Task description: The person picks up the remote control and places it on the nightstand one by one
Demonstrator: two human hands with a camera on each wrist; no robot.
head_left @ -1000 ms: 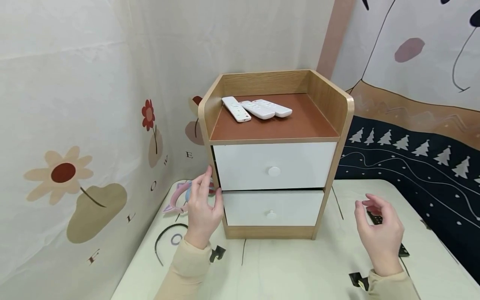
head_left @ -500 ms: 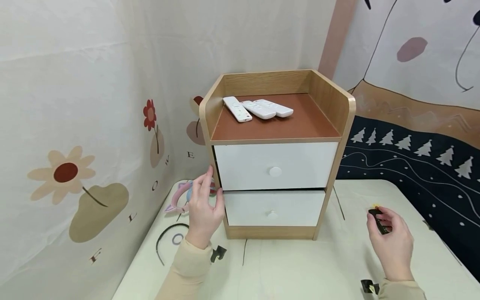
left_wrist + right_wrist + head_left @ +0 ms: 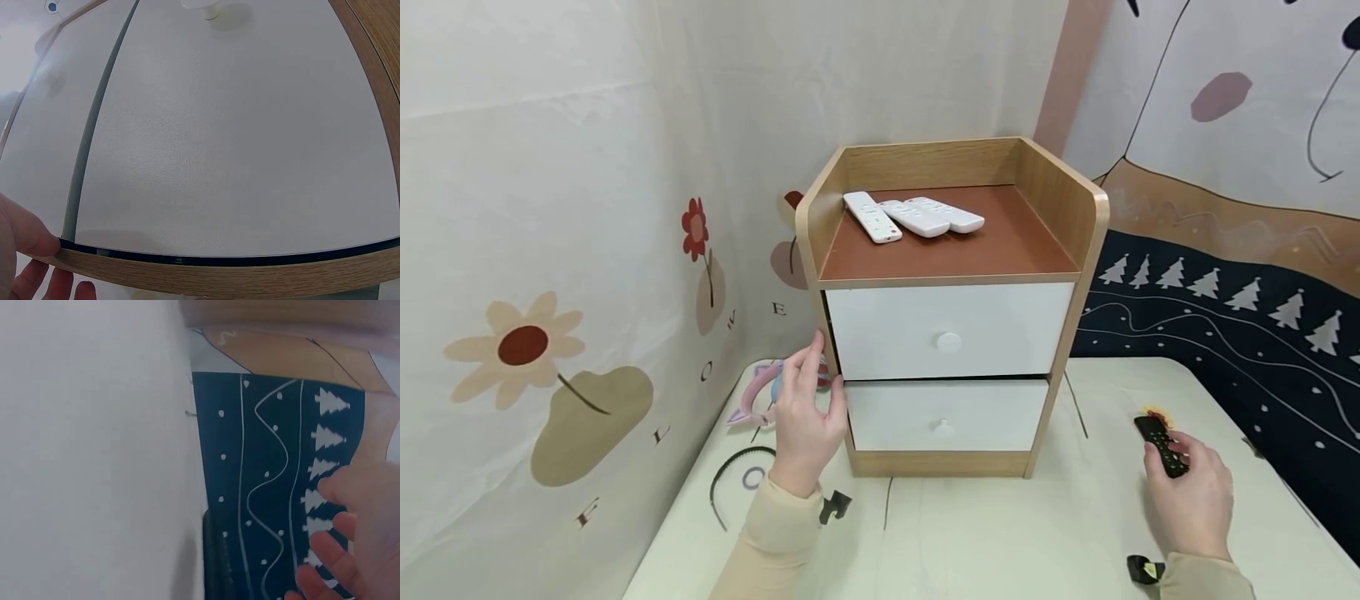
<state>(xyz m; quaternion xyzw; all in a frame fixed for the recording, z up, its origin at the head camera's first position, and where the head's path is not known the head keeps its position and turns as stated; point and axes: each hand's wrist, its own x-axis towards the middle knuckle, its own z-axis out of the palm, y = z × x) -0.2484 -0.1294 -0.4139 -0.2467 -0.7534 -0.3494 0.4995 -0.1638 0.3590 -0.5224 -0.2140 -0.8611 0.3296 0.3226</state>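
On the table, a small wood-edged cabinet (image 3: pixel 943 462) has two white drawers with round knobs. My left hand (image 3: pixel 805 429) rests on its left side panel, the fingers fairly straight along the outer side. In the left wrist view, the thumb (image 3: pixel 36 237) touches the panel's front edge (image 3: pixel 187 275). To the right of the cabinet, my right hand (image 3: pixel 1191 492) holds a black remote control (image 3: pixel 1161 446) between thumb and fingers. Three white remotes (image 3: pixel 913 218) lie on the cabinet's brown top. Fingers (image 3: pixel 334 556) appear at the right of the right wrist view.
A yellow-orange flower-shaped thing (image 3: pixel 1159 414) lies just beyond the black remote. Left of the cabinet are a pink headband (image 3: pixel 748 408), a black toothed hairband (image 3: pixel 721 475) and a small grey ring (image 3: pixel 752 477). Printed cloth walls (image 3: pixel 587 250) stand behind the table.
My right hand has come down and right, taken hold of the black remote and shifted it slightly away, uncovering the flower-shaped thing. My left hand stays on the cabinet's side.
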